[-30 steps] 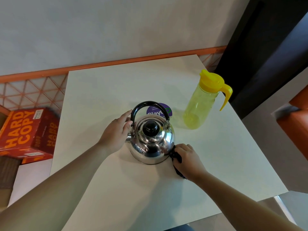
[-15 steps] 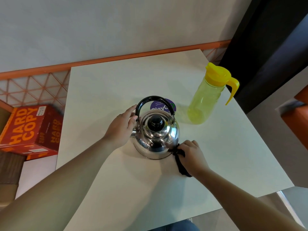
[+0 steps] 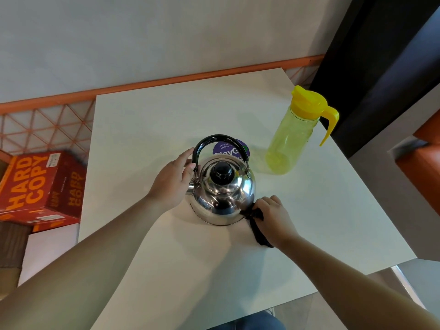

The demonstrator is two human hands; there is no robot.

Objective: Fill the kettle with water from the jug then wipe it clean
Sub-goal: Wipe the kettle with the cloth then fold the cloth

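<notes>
— Where are you standing?

— At a pale square tabletop [image 3: 147, 129] pushed up to a grey wall [image 3: 142, 39], with an orange rail [image 3: 166, 81] running along the back edge. Off to my left, lower down, sits a red box [image 3: 40, 186] printed with "HARD COPY" in orange letters. A dark panel [image 3: 381, 55] rises at the far right.

— And the kettle?

— The kettle [image 3: 222, 194] is upright near the middle of the tabletop, right in front of me. It is shiny steel, with its black-knobbed lid [image 3: 222, 172] on and its black handle [image 3: 220, 141] standing up in an arch. Just behind it a round purple sticker [image 3: 229, 148] lies on the tabletop, partly hidden by the handle.

— What are your hands doing?

— My left hand [image 3: 172, 181] rests against the kettle's left side, fingers loosely curved, the fingertips up by the foot of the handle. The spout pokes out just under that hand. It steadies the kettle more than it clasps it. My right hand [image 3: 271, 220] is closed around a black cloth [image 3: 256, 225], pressing the bunched end against the kettle's lower right side, near the base. The rest of the cloth trails back under my wrist onto the tabletop.

— Where is the jug?

— The jug [image 3: 292, 136] stands upright to the right of the kettle and further back, apart from it. It is clear yellow-green plastic with a yellow lid [image 3: 308, 102] closed on top, and its handle points to the right. I cannot tell whether any water is in it.
</notes>
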